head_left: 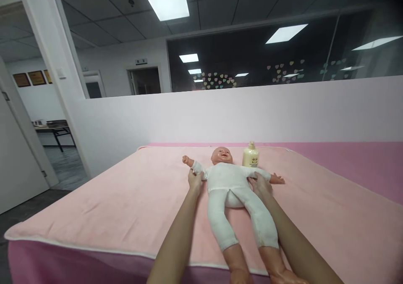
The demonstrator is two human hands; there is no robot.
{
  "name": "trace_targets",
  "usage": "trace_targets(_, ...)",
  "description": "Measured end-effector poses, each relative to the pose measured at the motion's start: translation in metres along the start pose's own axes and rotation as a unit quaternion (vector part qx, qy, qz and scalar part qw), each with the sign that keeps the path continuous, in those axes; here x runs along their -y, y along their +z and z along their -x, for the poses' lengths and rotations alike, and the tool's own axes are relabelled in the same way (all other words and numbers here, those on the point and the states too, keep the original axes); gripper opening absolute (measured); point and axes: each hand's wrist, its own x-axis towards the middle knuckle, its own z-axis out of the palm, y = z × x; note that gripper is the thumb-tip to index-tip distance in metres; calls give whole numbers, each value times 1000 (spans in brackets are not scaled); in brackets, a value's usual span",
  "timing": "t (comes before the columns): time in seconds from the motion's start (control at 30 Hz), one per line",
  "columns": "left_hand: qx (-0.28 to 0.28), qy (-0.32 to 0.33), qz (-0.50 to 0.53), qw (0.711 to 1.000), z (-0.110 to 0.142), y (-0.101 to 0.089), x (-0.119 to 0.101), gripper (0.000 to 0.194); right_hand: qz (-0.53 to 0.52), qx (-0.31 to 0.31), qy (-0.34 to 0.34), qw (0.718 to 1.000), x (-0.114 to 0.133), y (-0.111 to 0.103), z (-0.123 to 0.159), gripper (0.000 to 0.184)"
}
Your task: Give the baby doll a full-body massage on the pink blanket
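A baby doll (224,178) with a white cloth body lies on its back, its head toward the wall and its feet toward me. My left hand (195,180) is closed round the doll's arm on the left side, just below its raised fist. On the other side my right hand (261,185) grips the outstretched arm from below, near the elbow. Some fingers of both hands are hidden by the sleeves. Just beyond the right-hand arm stands a pale yellow bottle (251,155), upright.
A pink towel-like blanket (126,200) with a white edge covers the table, over a darker pink cloth (352,162). Behind it rises a low white wall (270,116) with dark glass above. To the left is an open doorway with a door (19,162).
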Motion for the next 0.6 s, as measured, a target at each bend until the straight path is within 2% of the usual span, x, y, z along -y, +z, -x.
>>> trace_targets(0.1,19,17,-9,1000,1,2,0,30,-43,-19,18,999,8,-9,-9,13)
trace_targets(0.27,26,20,-16,999,2,4,-3,30,-125,49,88,987,24,-17,-10,14)
trace_targets(0.4,22,11,-34,999,0,3,-3,31,-153,53,122,979,28,-16,-3,18)
trace_targets(0.5,9,11,-48,999,-1,3,-3,31,-153,54,110,980,27,-16,-1,17)
trace_targets(0.6,0,14,-52,999,-1,3,-3,31,-112,74,50,990,27,-17,-1,13)
